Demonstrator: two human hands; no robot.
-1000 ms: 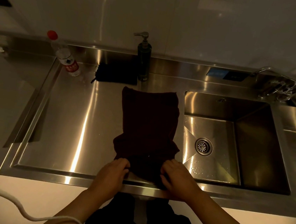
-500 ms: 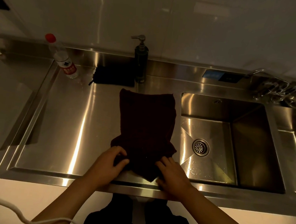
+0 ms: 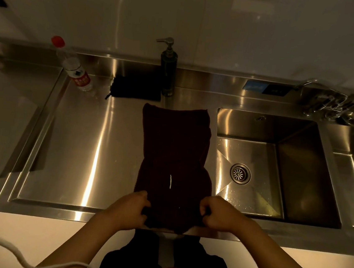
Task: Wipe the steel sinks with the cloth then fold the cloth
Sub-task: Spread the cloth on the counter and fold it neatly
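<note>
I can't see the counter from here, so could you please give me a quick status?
Left hand and right hand both grip the cloth's near edge. Dark cloth laid lengthwise on steel counter, beside sink. Nothing obstructing.

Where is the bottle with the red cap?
In the head view, the bottle with the red cap stands at the back left of the steel counter, left of a small dark pouch and the soap pump.

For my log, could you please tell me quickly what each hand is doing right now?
Left hand: grips the near edge of the dark maroon cloth.
Right hand: grips the same edge.
</note>
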